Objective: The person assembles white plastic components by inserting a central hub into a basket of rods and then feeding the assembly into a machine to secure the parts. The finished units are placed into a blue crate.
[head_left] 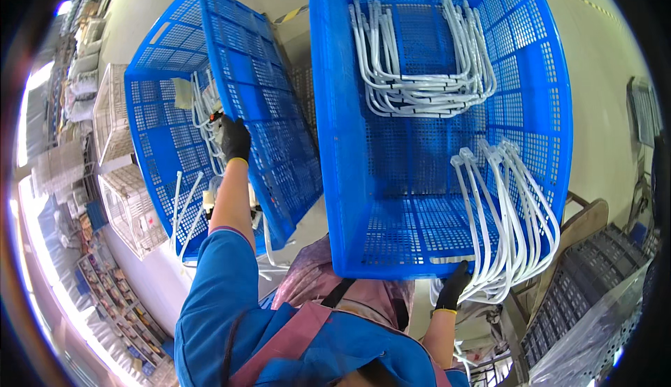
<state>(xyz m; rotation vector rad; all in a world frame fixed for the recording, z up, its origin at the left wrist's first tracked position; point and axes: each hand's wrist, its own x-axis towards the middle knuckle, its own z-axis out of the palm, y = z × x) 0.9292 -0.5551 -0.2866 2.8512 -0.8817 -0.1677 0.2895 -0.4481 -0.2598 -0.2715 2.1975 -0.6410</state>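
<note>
Head | left hand (pixel 236 140) by white frames (pixel 198 105) | right hand (pixel 454 286) at blue crate rim (pixel 391 272) | grip (both): unclear

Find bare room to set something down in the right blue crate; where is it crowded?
The right crate has bare mesh floor between its left wall, its near wall and the far stack of white frames. Crowded: that stack and the near right, where a frame bundle overlaps the rim.

Blue shirt (pixel 224 268), pink strap (pixel 297 337), black yellow-cuffed gloves (pixel 236 140).
</note>
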